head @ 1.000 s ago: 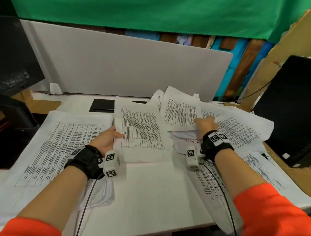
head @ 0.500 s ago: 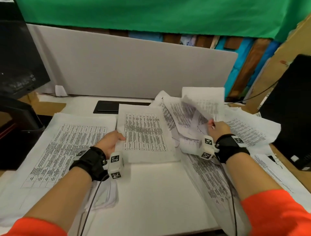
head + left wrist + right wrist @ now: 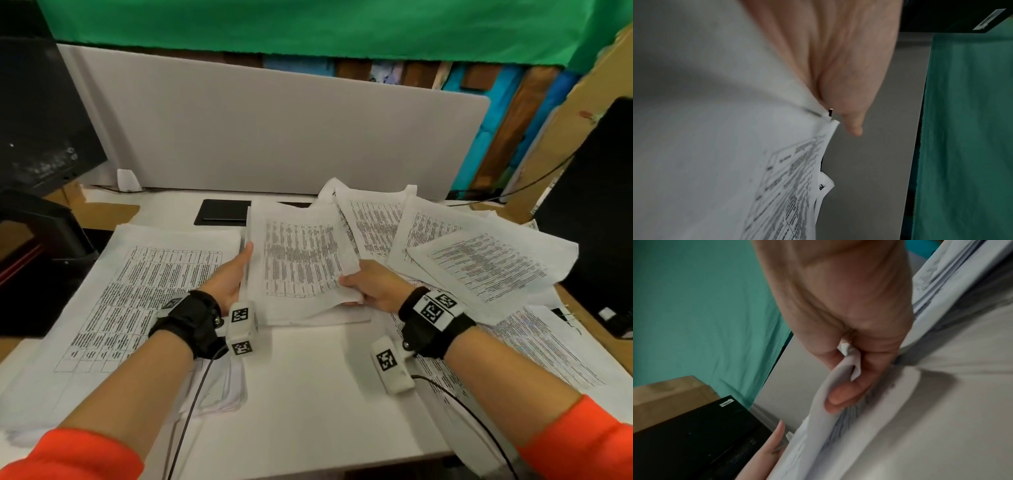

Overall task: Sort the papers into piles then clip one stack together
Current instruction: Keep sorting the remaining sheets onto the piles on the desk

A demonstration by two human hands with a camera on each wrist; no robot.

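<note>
My right hand [image 3: 373, 291] pinches the near right corner of a printed sheet [image 3: 301, 260] atop the middle pile [image 3: 325, 317] on the white desk [image 3: 308, 394]; my left hand [image 3: 229, 277] is flat, fingers straight against that pile's left edge; loose papers [image 3: 479, 260] fanned to the right

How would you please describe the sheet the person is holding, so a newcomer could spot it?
Start at the grey divider behind the white desk. Before it, the sheet tops the middle pile, between the big table-printed pile and the fanned loose sheets. It alone is held: the right hand pinches its near corner, the left hand touches the pile's left edge.
</note>
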